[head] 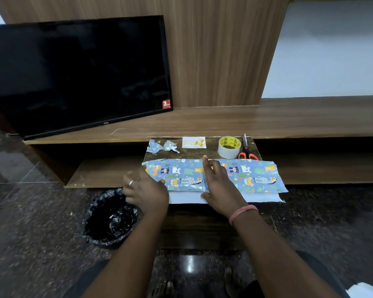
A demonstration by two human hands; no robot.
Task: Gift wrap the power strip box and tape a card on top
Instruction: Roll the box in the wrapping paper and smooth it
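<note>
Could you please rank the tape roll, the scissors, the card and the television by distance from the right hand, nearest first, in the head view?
From the right hand:
1. Tape roll, just beyond it, slightly right.
2. Card, beyond it, slightly left; too close to call against the scissors.
3. Scissors, farther right.
4. Television, far left, behind.

Glossy printed wrapping paper (252, 175) lies on a dark wooden table (200, 224); polished stone floor (41, 222).
</note>
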